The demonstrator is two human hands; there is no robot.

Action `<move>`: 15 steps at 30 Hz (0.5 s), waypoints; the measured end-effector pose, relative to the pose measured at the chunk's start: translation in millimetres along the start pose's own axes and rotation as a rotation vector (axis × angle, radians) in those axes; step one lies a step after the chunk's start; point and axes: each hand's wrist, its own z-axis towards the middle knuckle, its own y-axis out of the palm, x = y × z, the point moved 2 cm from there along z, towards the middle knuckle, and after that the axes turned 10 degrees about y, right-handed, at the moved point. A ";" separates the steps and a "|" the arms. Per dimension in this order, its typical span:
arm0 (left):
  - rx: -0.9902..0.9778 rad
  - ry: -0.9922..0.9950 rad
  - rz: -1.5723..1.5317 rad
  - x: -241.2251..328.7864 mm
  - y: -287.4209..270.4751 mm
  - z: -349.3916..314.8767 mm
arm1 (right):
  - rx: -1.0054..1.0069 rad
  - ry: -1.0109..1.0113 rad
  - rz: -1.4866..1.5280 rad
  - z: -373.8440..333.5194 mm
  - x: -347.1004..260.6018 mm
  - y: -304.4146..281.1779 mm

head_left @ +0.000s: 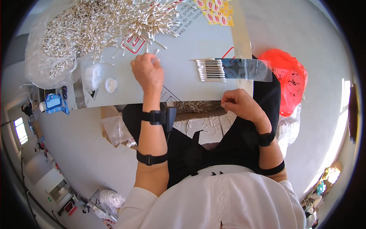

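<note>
My left hand (148, 74) is over the table at the near edge of a large heap of loose cotton swabs (110, 26). Its fingers are pinched together, with a single cotton swab (156, 51) showing at the fingertips. Closer to my body, my right hand (244, 106) hovers by the table's front edge, fingers curled in and nothing visible in them. Just beyond it lies a neat row of cotton swabs (211, 70), side by side. A clear patterned plastic sleeve (248, 69) adjoins the row's right end and overhangs the table's right edge.
Small yellow-and-white printed labels (217, 13) lie at the back right. A clear plastic bag (57, 72) surrounds the heap's left side, near a white round lid (111, 85). A red plastic bag (286, 76) hangs off to the right. Below the table, a carton (110, 126) holds loose swabs.
</note>
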 end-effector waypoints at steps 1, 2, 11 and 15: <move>0.002 -0.001 0.007 -7.3 -3.8 -0.1 | 0.004 -0.003 -0.010 1.2 1.7 1.9; -0.036 -0.014 0.090 -13.4 -5.1 0.2 | 0.002 -0.007 -0.009 1.6 0.5 2.5; -0.185 0.317 -0.091 53.0 30.4 29.7 | 0.035 0.167 0.079 0.5 -14.6 0.5; -0.312 0.385 -0.253 75.6 34.5 33.2 | 0.430 0.041 0.264 7.0 -3.4 4.0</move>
